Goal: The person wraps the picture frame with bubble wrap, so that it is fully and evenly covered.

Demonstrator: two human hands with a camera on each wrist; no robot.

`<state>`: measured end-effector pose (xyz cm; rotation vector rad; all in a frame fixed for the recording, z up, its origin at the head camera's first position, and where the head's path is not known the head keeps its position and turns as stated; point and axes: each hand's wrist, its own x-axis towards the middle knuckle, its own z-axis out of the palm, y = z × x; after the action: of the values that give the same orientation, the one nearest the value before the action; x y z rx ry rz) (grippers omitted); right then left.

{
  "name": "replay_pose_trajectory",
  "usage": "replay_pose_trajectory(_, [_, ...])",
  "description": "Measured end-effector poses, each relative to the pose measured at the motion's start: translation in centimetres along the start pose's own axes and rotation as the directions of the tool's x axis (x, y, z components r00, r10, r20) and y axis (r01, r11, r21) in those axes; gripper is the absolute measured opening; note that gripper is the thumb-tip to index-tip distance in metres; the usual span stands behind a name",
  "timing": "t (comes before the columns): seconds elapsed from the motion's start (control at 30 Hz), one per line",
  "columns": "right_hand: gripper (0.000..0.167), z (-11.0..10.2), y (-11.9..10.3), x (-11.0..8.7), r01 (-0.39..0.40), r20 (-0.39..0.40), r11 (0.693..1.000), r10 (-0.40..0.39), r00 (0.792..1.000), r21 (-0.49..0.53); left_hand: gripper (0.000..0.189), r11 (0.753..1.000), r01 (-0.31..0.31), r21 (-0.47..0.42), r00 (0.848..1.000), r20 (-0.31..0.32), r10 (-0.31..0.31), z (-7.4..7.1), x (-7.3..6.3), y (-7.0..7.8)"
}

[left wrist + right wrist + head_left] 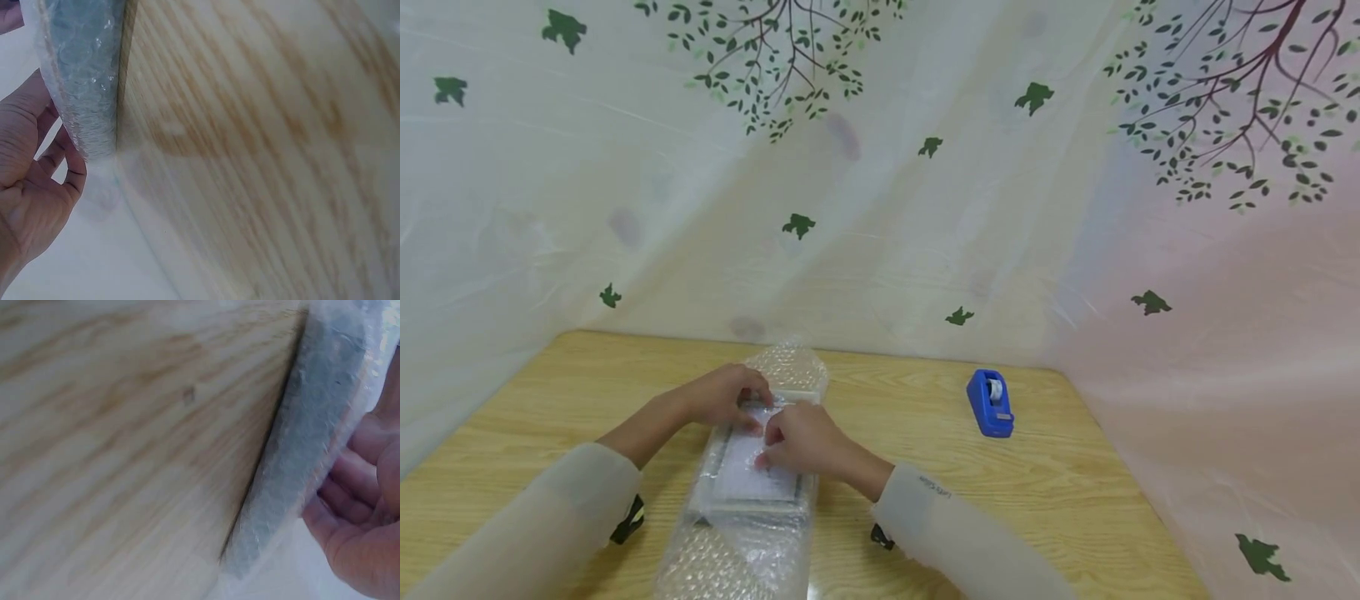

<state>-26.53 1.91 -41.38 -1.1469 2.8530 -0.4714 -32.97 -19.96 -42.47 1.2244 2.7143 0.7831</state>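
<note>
A flat rectangular frame with a pale face [752,479] lies on the table inside clear bubble wrap [715,562]. Over its upper left part rests my left hand [724,398], thumb and forefinger apart and bent down to the wrapped face. My right hand [811,442] bends its fingers over the right side of the face, close to the left one. In the left wrist view the fingertips of the left hand [37,169] meet the wrap's edge. The right hand [359,506] likewise touches the wrap in the right wrist view; whether it pinches any film I cannot tell.
A blue tape dispenser [991,404] with a roll in it stands on the wood-grain table [1075,492], to the right. Loose bubble wrap extends beyond the frame's far and near ends. A printed curtain [880,275] hangs behind the table and at its sides.
</note>
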Motion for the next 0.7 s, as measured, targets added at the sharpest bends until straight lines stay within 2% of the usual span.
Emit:
replay_pose_trajectory(0.07, [0.021,-0.2,0.3,-0.1,0.047,0.037,0.999,-0.047,0.998,0.004,0.032,1.000,0.004,0.005,1.000,0.001,-0.004,0.0,0.0,0.1])
replay_pose_trajectory(0.17, [0.028,-0.7,0.7,-0.4,0.125,0.103,0.992,-0.123,0.987,-0.011,0.032,1.000,0.007,0.012,1.000,0.000,-0.007,-0.1,0.0,0.2])
replay_pose_trajectory(0.33, [0.043,-1.6,1.5,-1.3,0.243,0.229,0.970,-0.235,0.944,-0.006,0.033,1.000,0.012,0.003,1.000,0.005,-0.012,-0.2,0.1,0.4])
replay_pose_trajectory(0.47, [0.059,-1.8,1.9,-2.1,0.265,0.311,0.964,-0.262,0.914,0.033,0.033,1.000,0.026,0.002,1.000,0.012,-0.026,-0.2,0.1,0.4])
replay_pose_trajectory(0.7, [0.071,-1.3,2.0,-3.1,0.271,0.333,0.962,-0.263,0.906,0.022,0.032,0.999,0.028,0.015,1.000,0.006,-0.028,0.0,0.1,0.2])
